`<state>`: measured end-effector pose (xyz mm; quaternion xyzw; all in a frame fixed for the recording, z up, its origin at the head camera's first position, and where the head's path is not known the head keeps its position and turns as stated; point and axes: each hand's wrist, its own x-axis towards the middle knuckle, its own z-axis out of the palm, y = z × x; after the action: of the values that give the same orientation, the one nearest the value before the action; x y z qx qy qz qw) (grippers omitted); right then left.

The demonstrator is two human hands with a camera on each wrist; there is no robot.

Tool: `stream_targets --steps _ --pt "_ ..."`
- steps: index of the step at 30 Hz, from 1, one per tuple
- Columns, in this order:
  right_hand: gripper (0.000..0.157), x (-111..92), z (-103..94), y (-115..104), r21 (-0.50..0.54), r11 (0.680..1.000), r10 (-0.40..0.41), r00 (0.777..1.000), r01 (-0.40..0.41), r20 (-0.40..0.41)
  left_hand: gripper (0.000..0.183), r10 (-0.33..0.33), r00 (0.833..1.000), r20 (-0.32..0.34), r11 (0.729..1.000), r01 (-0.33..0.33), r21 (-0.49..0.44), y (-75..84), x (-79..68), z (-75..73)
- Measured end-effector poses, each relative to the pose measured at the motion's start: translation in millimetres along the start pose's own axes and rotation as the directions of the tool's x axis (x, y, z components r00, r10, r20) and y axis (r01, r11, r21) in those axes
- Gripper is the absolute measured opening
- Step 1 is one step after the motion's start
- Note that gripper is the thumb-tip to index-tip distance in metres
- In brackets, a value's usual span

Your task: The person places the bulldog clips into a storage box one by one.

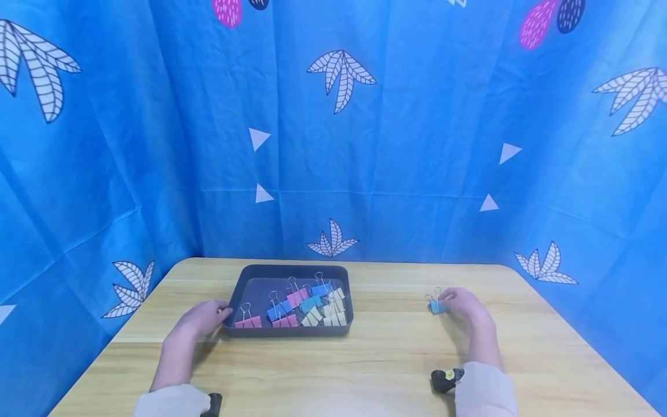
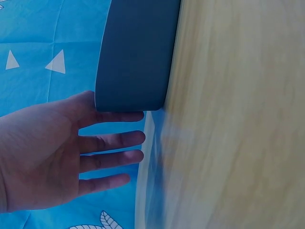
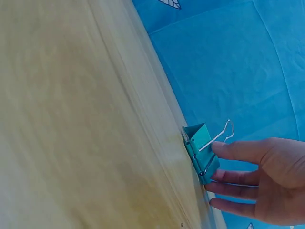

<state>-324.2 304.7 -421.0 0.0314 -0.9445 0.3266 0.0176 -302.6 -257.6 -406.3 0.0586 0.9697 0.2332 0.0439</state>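
My right hand [image 1: 465, 302] is at the right of the table, pinching a teal binder clip [image 1: 436, 306] between thumb and fingers. In the right wrist view, this binder clip [image 3: 202, 152] sits right at the tabletop, its wire handles raised beside my thumb. My left hand [image 1: 204, 318] touches the left side of a dark grey tray [image 1: 292, 332]. The left wrist view shows its fingers straight, the index finger along the tray's end [image 2: 136, 62] and the thumb mostly hidden behind it. Inside the tray lie several binder clips, among them pink [image 1: 249, 322], blue [image 1: 279, 310] and pale yellow [image 1: 334, 313] ones.
The light wood table [image 1: 333, 370] ends at a blue patterned curtain [image 1: 417, 145], which hangs behind and on both sides. A black wrist camera [image 1: 445, 380] is strapped at the right sleeve, another dark one [image 1: 212, 404] at the left sleeve.
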Motion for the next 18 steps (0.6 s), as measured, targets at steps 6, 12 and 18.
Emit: stream_targets --steps 6,12,18 --pt "0.017 -0.7 1.3 2.5 0.028 0.999 0.02 1.0 -0.02 -0.014 0.041 0.004 1.0 -0.002 1.0 -0.004 -0.006 0.1 -0.2 -0.8" --pt "0.015 -0.6 0.6 2.5 0.03 1.0 0.006 1.0 -0.005 -0.028 0.04 0.011 1.0 -0.002 1.0 -0.011 -0.01 -0.4 -1.1 -0.5" --pt "0.016 0.2 -0.8 -1.0 0.045 0.998 -0.039 0.999 0.041 -0.032 0.04 0.011 1.0 -0.006 1.0 -0.011 -0.01 -0.5 -1.6 0.0"
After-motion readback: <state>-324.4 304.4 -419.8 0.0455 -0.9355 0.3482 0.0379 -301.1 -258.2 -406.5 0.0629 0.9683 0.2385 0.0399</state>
